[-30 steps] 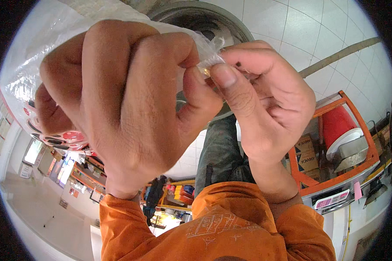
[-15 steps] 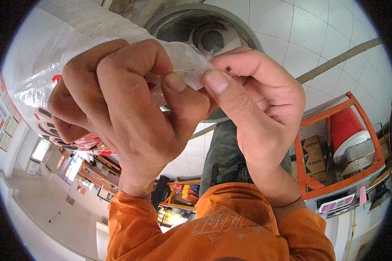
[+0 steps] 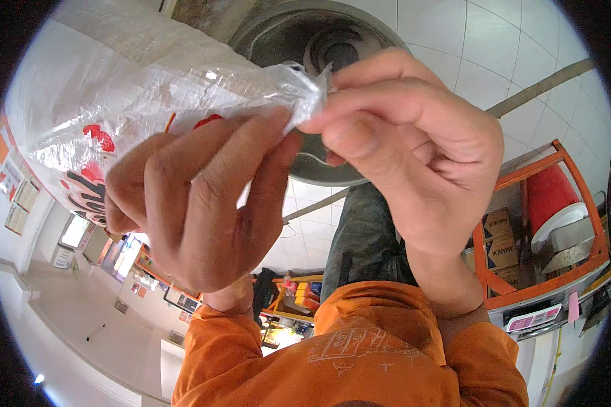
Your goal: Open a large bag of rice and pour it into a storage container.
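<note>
A large clear plastic bag (image 3: 142, 74), with red and black print, stretches from the upper left toward the middle. Its crumpled, narrowed end sits between my two hands. My left hand (image 3: 197, 183) pinches that end from below with thumb and index fingertips, its other fingers curled against the bag's side. At the very tip, the fingers of my right hand (image 3: 414, 129) are closed on the plastic, thumb bent beneath. What the bag contains cannot be made out.
Beyond my hands a round grey tub (image 3: 265, 30) stands on the white tiled floor (image 3: 495, 27). A long, thin bar (image 3: 540, 88) crosses the tiles. To the right, an orange-framed rack (image 3: 562, 157) holds cardboard boxes (image 3: 501, 237) and a red container (image 3: 548, 180).
My left hand has turned and its fingers have straightened somewhat along the bag's end. My right hand has shifted slightly right, thumb drawn back. More of the bag's printed side shows.
</note>
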Demonstrator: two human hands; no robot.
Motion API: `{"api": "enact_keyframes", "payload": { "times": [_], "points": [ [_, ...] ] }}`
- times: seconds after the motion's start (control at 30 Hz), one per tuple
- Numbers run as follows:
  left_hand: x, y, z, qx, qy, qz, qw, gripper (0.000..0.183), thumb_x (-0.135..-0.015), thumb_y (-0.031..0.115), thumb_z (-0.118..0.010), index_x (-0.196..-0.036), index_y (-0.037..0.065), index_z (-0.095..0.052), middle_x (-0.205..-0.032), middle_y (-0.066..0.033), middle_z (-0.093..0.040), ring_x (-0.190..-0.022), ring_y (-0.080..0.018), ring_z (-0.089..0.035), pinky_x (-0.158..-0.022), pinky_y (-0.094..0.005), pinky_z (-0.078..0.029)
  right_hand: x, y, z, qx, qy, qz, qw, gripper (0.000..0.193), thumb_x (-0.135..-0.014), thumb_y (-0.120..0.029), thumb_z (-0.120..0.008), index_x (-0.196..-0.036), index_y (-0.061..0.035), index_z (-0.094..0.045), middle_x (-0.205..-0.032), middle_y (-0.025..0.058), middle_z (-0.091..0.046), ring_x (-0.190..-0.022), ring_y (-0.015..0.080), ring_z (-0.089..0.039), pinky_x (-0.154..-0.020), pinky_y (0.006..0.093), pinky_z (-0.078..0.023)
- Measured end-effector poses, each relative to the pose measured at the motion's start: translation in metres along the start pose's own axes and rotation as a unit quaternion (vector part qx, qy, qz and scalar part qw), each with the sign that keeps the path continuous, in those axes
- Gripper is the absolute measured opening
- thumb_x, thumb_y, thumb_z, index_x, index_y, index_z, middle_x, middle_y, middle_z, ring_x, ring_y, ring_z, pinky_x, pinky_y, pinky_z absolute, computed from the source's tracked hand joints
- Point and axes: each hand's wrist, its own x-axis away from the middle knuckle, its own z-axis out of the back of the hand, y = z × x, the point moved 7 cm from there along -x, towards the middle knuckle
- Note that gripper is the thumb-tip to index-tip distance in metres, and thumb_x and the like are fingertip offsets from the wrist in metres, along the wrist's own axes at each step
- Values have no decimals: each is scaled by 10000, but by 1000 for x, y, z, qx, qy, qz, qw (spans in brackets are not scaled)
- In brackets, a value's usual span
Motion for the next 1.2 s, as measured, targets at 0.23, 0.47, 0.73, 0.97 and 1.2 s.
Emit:
{"api": "enact_keyframes", "payload": {
  "times": [0.23,0.47,0.73,0.97,1.2],
  "points": [
    [-13,-6,-2,69,-80,94,990,113,-771,6,-750,-878,34,-727,-815,-54,-689,-781,-165,-620,-781,-279,-460,23,9,-4,-39,91,-16,995,160,-934,-17,-629,-1044,99,-631,-904,170,-690,-756,162,-681,-666,249,-580],
    [-12,-22,2,139,-53,189,971,110,-822,2,-718,-931,-2,-719,-886,-66,-697,-834,-135,-632,-779,-256,-496,29,19,-16,-11,127,-15,992,159,-900,78,-630,-1055,111,-630,-934,192,-700,-816,204,-720,-681,284,-627],
    [-7,-30,1,173,-44,222,959,147,-849,10,-715,-994,-14,-711,-959,-66,-706,-892,-131,-643,-826,-252,-496,29,24,-23,-70,188,-62,978,170,-912,48,-632,-1074,96,-648,-956,182,-704,-824,229,-723,-673,307,-633],
    [-7,-30,0,225,-70,205,950,169,-849,1,-712,-1017,-14,-711,-989,-59,-688,-908,-129,-635,-831,-253,-493,34,50,-25,-196,244,85,946,176,-914,27,-641,-1080,87,-641,-946,183,-707,-809,232,-723,-658,311,-629],
    [-8,-28,2,188,-97,217,953,153,-852,-6,-702,-1003,-24,-705,-982,-63,-679,-892,-130,-632,-816,-256,-495,22,28,-17,-104,168,-30,980,151,-929,19,-622,-1061,92,-622,-937,184,-703,-805,225,-719,-657,309,-619]
  ]
}}
